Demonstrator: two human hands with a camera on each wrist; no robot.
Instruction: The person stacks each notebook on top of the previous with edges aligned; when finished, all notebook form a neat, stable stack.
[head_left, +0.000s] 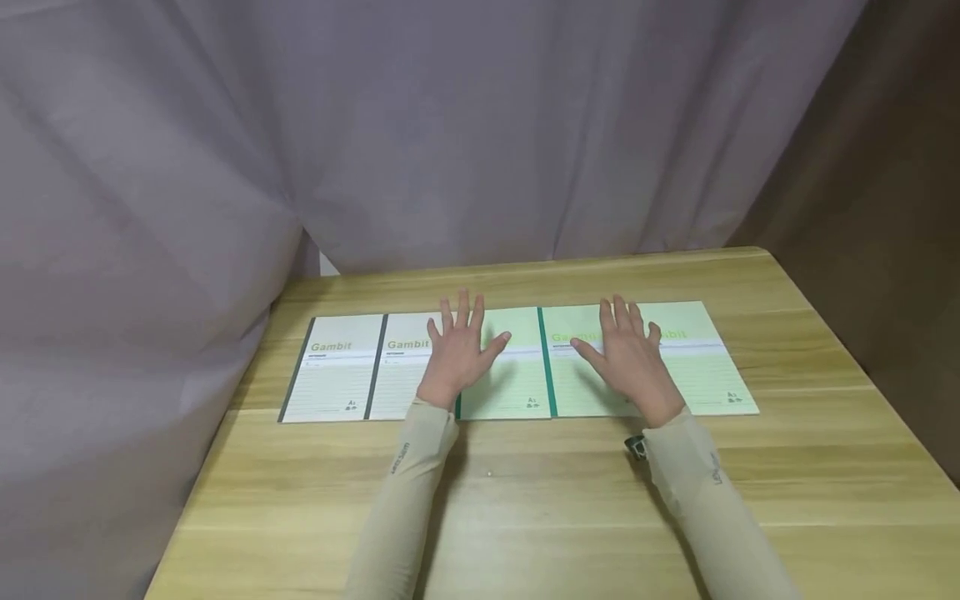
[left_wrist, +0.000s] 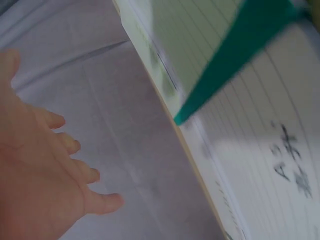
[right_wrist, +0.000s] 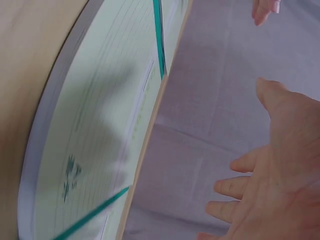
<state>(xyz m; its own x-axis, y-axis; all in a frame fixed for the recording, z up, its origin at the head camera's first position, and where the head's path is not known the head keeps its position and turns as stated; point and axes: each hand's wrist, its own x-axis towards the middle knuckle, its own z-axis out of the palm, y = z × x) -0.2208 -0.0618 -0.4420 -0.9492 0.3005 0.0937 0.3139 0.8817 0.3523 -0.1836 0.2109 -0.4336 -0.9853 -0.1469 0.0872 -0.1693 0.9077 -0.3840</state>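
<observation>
Several Gambit notebooks lie side by side in a row on the wooden table. Toward the left are a white notebook with a dark spine (head_left: 333,375) and a second white one (head_left: 397,387). Pale green notebooks with teal spines, among them one (head_left: 510,383) in the middle and one (head_left: 716,367) at the right end, make up the rest. My left hand (head_left: 456,354) hovers, fingers spread, over where white and green covers meet. Over the green covers my right hand (head_left: 633,362) hovers likewise, hiding part of them. Both hands hold nothing; shadows fall beneath them.
The wooden table (head_left: 525,508) extends in front of the row and on both sides. Grey curtains (head_left: 450,125) hang behind and at the left. A dark brown surface (head_left: 885,208) stands at the right. Beneath the right cuff shows a small black device (head_left: 636,448).
</observation>
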